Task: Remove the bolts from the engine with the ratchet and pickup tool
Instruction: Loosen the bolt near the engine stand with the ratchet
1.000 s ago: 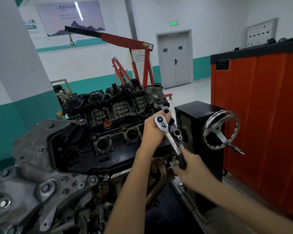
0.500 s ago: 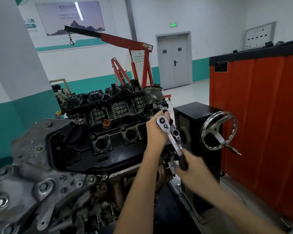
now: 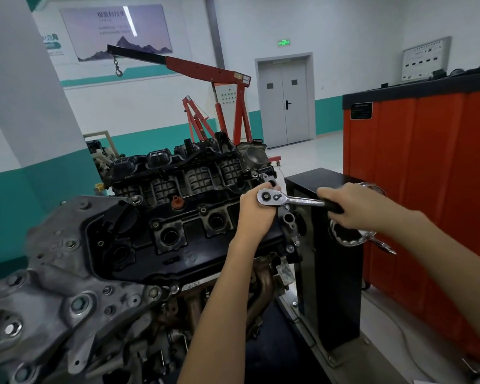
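Your left hand (image 3: 257, 214) wraps the head of the ratchet (image 3: 291, 200), fingers curled round it, likely to hold the socket square on a bolt at the right end of the engine (image 3: 75, 273). That bolt is hidden under head and palm. Your right hand (image 3: 347, 209) grasps the black handle far out, above the stand's handwheel (image 3: 352, 240), presumably for leverage. The ratchet is chrome with a round head and a small direction lever, its shaft near level and pointing right. The valve cover (image 3: 191, 253) is black and grimy, with open plug wells. Other cover bolts (image 3: 155, 225) sit seated along it. No pickup tool in view.
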A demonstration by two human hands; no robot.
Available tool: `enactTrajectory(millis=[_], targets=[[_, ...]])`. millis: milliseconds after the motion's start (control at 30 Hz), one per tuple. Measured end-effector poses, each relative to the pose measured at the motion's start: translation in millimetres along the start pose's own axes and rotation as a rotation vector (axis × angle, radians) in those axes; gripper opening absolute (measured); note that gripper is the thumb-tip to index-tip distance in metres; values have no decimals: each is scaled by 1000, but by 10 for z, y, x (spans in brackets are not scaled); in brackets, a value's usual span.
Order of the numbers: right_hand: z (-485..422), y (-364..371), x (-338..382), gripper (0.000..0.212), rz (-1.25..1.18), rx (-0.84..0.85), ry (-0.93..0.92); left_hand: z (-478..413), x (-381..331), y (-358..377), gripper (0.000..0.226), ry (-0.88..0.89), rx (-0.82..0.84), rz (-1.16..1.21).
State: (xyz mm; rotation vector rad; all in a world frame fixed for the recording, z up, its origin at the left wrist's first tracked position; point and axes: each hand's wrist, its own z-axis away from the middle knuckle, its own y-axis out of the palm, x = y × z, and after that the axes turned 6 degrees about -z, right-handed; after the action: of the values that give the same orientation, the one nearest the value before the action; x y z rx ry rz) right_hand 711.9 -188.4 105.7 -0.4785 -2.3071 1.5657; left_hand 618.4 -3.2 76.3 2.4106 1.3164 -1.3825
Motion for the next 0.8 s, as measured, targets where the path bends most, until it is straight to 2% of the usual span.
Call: enactTrajectory(millis=[67,233,300,400,467,567,633,667,733,800], targets=[[129,205,186,25,-95,-74,79,14,0,10,48,-50,-102,55],[555,941,1131,18,-1006,-232,318,48,-51,141,48,-54,-198,119],[494,1090,1419,13,-1145,-289,369,55,-69,146,43,-49,-195,142],[454,1056,1336,11,-1060,-269,325,43,-29,30,48,5,-78,27],[479,885,970,11,-891,-167,241,14,12,-47,51,18,12,-25],[361,439,275,15,-440,3,96,-31,27,-53,49,51,78,-81],[183,138,1,13,-108,28,24,-35,18,0,48,81,87,-109],[119,65,-40,13,-28,25,6,-29,21,35,49,80,58,-97],[97,112,31,12,-58,-12,30,-14,30,77,51,12,-62,8],[239,365,266,17,-271,-68,122,-14,50,105,50,-34,-161,97]])
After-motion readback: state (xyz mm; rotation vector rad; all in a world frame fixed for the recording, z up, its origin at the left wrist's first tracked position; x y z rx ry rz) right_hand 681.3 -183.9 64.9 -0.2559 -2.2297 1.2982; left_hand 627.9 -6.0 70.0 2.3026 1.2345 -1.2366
